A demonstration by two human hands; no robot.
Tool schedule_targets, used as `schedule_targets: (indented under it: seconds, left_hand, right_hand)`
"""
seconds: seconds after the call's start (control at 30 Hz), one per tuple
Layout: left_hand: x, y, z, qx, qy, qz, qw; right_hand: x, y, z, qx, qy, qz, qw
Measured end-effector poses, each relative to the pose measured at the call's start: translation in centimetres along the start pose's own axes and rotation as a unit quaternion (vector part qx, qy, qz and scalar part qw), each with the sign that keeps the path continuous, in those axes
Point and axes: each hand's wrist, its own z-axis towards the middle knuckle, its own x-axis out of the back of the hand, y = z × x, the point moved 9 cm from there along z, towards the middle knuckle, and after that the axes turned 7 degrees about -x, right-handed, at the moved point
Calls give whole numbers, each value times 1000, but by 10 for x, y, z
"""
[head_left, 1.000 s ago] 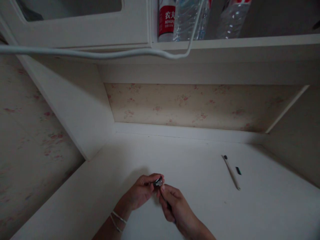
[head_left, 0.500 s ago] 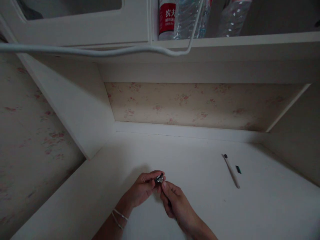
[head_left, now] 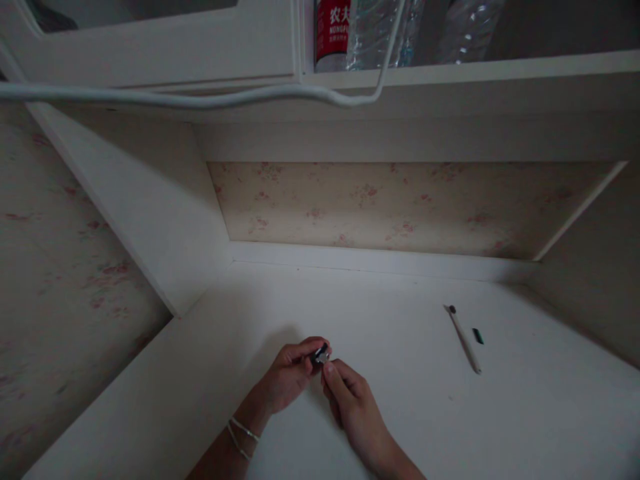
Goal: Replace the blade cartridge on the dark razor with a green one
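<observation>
Gadget (head_left: pixel 320 355), small, dark w/ a shiny metal face, is up in the fingers at low ctr of my view, over the white tabletop (head_left: pixel 400 313). I have L hand (head_left: pixel 286 381) holding it, narrow grip, thumb vs. fingers. R hand (head_left: pixel 354 400) meets it from the other side, thumb & index in a tight pinch at its near-right end; fingers hide what's btwn them, so I can't tell what that grip has. Two thin pale bands (head_left: pixel 244 429) circle the L wrist.

To the R, well apart from both hands, a pale stick (head_left: pixel 465 340) w/ dark tip lies at a slant; a short dark-green piece (head_left: pixel 478 336) lies just beside it, not touching.

Edges: tabletop's L edge runs diagonally from the foot of the L side panel (head_left: pixel 155 207) to the lower L corner; back ends at a low white ledge (head_left: pixel 385 257) under floral wallpaper (head_left: pixel 365 200); R side meets a shaded panel (head_left: pixel 600 267). I see a broad stretch of surface btwn fingertips & ledge, more btwn R hand & stick. Overhead, a white cable (head_left: pixel 200 101) crosses in front of the cabinet, bottles (head_left: pixel 332 30) on its shelf, all well above the hands.
</observation>
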Motion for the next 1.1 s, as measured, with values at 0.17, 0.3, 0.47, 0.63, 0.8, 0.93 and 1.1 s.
schedule_targets:
  seconds: [0.17, 0.3, 0.47, 0.63, 0.8, 0.93, 1.1]
  left_hand:
    - [-2, 0, 1, -9, 0, -6, 1000]
    - [-4, -3, 1, 2, 6, -18, 1000]
    - [-2, -4, 1, -2, 25, -32, 999]
    - [1, -7, 0, 5, 21, -34, 999]
    - [-1, -8, 1, 10, 11, -37, 999]
    - [-2, -6, 1, 3, 1, -31, 1000]
    - [-2, -4, 2, 1, -12, -21, 1000]
  right_hand:
    - [-4, 4, -1, -34, -18, 31, 999]
    - [-5, 5, -2, -34, -13, 76, 996]
    - [-3, 11, -1, -51, -4, 98, 994]
    - [-3, 13, 2, -45, -15, 87, 995]
    - [-1, 14, 4, -44, -9, 84, 995]
    - [-1, 14, 4, -54, -5, 82, 995]
    - [-3, 13, 4, -59, -23, 89, 994]
